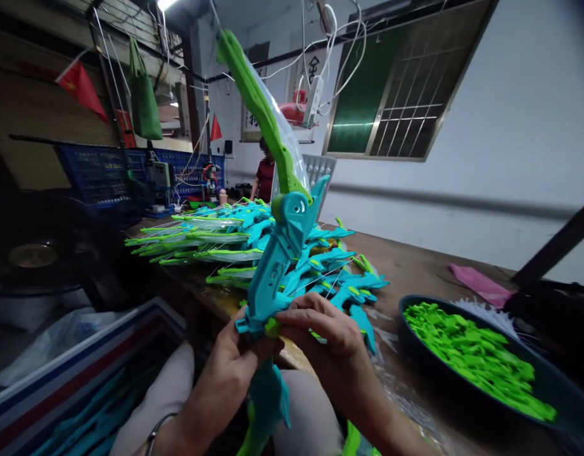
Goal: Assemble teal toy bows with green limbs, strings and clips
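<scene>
A turquoise and lime-green toy bow (pixel 273 269) stands upright and slightly tilted before me, its green upper limb (pixel 258 101) reaching high and its lower end down between my legs. My left hand (pixel 228 370) is closed around its middle. On the right side, my right hand (pixel 332 329) pinches a small lime-green plastic piece (pixel 273 327) against the bow's middle; the fingers hide part of it. Behind the held bow, a pile of similar toy bows (pixel 216 244) lies on the table.
A dark basin (pixel 406 304) of small green plastic pieces (pixel 477 361) sits at the right, near a pink cloth (pixel 482 285). At lower left, a striped-sided box (pixel 83 367) holds turquoise parts (pixel 97 411). A person (pixel 264 174) is at the back. A power strip (pixel 313 100) hangs overhead.
</scene>
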